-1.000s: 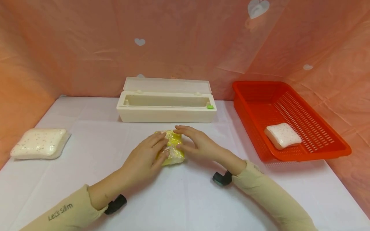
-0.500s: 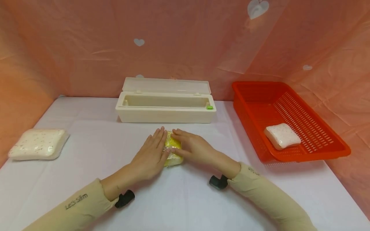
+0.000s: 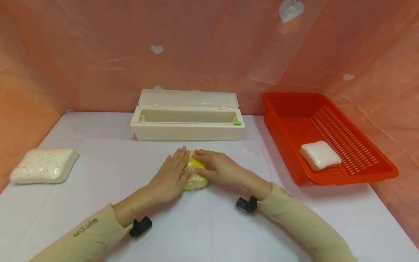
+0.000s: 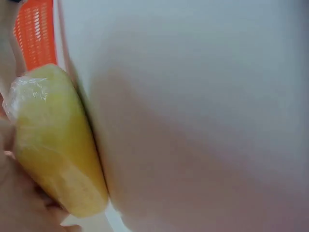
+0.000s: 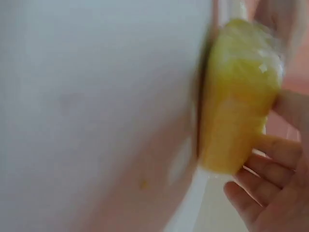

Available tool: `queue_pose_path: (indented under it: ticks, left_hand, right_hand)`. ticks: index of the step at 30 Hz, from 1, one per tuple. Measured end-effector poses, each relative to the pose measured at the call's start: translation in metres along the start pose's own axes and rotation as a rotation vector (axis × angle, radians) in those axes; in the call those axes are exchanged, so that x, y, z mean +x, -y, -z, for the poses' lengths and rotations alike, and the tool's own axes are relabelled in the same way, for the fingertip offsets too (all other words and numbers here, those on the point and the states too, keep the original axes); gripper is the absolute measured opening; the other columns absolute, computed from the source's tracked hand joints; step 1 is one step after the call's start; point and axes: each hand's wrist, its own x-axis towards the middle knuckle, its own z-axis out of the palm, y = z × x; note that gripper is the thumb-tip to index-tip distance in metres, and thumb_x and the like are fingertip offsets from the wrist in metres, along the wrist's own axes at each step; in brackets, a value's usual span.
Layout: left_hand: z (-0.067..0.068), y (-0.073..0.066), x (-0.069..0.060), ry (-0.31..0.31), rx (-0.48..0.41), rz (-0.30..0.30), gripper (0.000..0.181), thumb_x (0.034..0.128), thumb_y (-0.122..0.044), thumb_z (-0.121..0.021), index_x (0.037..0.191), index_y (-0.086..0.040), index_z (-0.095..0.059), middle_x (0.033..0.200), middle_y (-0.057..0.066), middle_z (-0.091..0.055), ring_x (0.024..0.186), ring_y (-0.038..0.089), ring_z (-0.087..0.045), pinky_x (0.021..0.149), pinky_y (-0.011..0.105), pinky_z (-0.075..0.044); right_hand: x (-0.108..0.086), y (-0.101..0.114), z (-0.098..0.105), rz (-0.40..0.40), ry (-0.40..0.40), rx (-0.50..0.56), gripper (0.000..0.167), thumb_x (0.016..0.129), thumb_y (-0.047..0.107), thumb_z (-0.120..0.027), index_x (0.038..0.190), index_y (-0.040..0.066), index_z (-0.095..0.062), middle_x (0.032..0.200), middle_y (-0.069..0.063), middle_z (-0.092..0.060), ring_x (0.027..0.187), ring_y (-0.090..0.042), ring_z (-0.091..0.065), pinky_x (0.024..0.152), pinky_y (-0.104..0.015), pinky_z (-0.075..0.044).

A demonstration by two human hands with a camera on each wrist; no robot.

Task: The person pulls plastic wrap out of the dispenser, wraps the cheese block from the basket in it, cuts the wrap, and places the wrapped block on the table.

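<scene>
A yellow block [image 3: 196, 178] wrapped in clear cling film lies on the white-covered table, in front of a cream box. My left hand [image 3: 168, 180] lies along its left side, fingers straight and thumb pressed on the film. From the right, my right hand [image 3: 222, 169] rests its fingertips and thumb on top of the block. In the left wrist view the block [image 4: 60, 145] has smooth yellow sides, with film bunched at its upper end. The right wrist view shows loosely bent fingers [image 5: 265, 179] touching the film on the block [image 5: 234, 111].
The cream film-dispenser box [image 3: 188, 131] stands behind the hands, lid up, with a green slider [image 3: 237, 123] at its right end. A red basket [image 3: 278, 140] on the right holds a speckled white block [image 3: 320, 155]. Another speckled block [image 3: 44, 165] lies far left.
My left hand has shifted right and straightened its fingers along the block. The right hand has moved slightly left, its thumb and fingers now lying on the block.
</scene>
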Motion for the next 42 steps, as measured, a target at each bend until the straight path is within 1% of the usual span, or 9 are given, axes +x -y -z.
queue_pose_path:
  ticks: [5,8,12,17,20,24,29,37,42]
  left_hand:
    - [0.004,-0.004,-0.010,-0.123,-0.040,-0.060,0.058,0.1020,-0.031,-0.043,0.145,0.007,-0.031,0.156,0.019,-0.025,0.145,0.034,-0.021,0.116,0.052,-0.019]
    - [0.005,-0.010,-0.015,-0.110,0.028,-0.116,0.068,0.0945,-0.038,-0.058,0.143,0.005,-0.038,0.153,0.018,-0.031,0.141,0.034,-0.030,0.112,0.051,-0.029]
    - [0.005,-0.012,-0.014,-0.088,0.110,-0.153,0.078,0.0816,-0.031,-0.076,0.141,0.005,-0.041,0.150,0.019,-0.037,0.136,0.034,-0.039,0.107,0.048,-0.038]
    - [0.008,-0.006,-0.012,-0.094,0.101,-0.145,0.067,0.0856,-0.019,-0.072,0.140,0.006,-0.042,0.148,0.020,-0.039,0.136,0.034,-0.040,0.108,0.047,-0.037]
    - [0.011,-0.003,-0.012,-0.083,0.025,-0.153,0.061,0.0909,-0.017,-0.065,0.142,0.005,-0.040,0.147,0.020,-0.040,0.136,0.034,-0.040,0.108,0.048,-0.036]
    - [0.016,0.001,-0.012,-0.072,-0.134,-0.146,0.058,0.0970,-0.021,-0.057,0.146,0.001,-0.034,0.146,0.018,-0.043,0.134,0.034,-0.043,0.107,0.050,-0.038]
    - [0.020,0.005,-0.015,-0.100,-0.295,-0.121,0.055,0.1005,-0.024,-0.050,0.147,-0.003,-0.031,0.141,0.018,-0.049,0.125,0.032,-0.051,0.101,0.052,-0.043]
    - [0.024,0.005,-0.018,-0.158,-0.503,0.020,0.045,0.1041,-0.027,-0.038,0.146,-0.014,-0.031,0.132,0.017,-0.055,0.114,0.030,-0.053,0.100,0.055,-0.040]
    - [0.025,0.005,-0.015,-0.143,-0.584,0.067,0.049,0.1012,-0.031,-0.047,0.145,-0.014,-0.032,0.126,0.016,-0.056,0.111,0.028,-0.055,0.096,0.048,-0.045]
  right_hand:
    - [-0.002,-0.010,0.004,-0.018,-0.016,0.169,0.049,0.090,0.028,-0.067,0.133,0.007,-0.056,0.147,-0.014,-0.044,0.138,-0.027,-0.039,0.112,-0.044,-0.034]
    - [-0.001,-0.014,0.004,-0.002,-0.008,0.244,0.045,0.093,0.021,-0.063,0.134,0.005,-0.054,0.147,-0.016,-0.043,0.139,-0.028,-0.038,0.108,-0.042,-0.039]
    - [0.004,-0.020,0.005,0.003,0.011,0.344,0.040,0.096,0.005,-0.047,0.135,0.003,-0.051,0.148,-0.015,-0.042,0.140,-0.027,-0.034,0.108,-0.042,-0.039]
    - [0.007,-0.026,0.010,0.058,0.038,0.443,0.054,0.081,-0.011,-0.038,0.132,-0.002,-0.050,0.138,-0.016,-0.050,0.133,-0.029,-0.043,0.109,-0.043,-0.038]
    - [0.005,-0.031,0.012,0.079,0.040,0.534,0.057,0.075,-0.013,-0.038,0.129,-0.005,-0.051,0.133,-0.018,-0.052,0.127,-0.030,-0.047,0.108,-0.043,-0.040]
    - [0.002,-0.035,0.013,0.097,0.039,0.606,0.049,0.082,-0.009,-0.051,0.131,-0.005,-0.049,0.135,-0.020,-0.050,0.124,-0.033,-0.049,0.105,-0.041,-0.043]
    - [-0.002,-0.035,0.015,0.084,0.004,0.609,0.054,0.084,0.000,-0.067,0.135,0.000,-0.049,0.137,-0.016,-0.052,0.120,-0.030,-0.052,0.099,-0.038,-0.048]
    - [-0.005,-0.029,0.015,-0.076,-0.030,0.665,0.043,0.090,0.025,-0.066,0.129,0.010,-0.057,0.125,-0.007,-0.058,0.109,-0.023,-0.058,0.098,-0.038,-0.048]
    - [-0.003,-0.023,0.013,-0.189,-0.090,0.716,0.040,0.091,0.033,-0.064,0.123,0.010,-0.060,0.120,-0.008,-0.058,0.097,-0.025,-0.065,0.089,-0.034,-0.052]
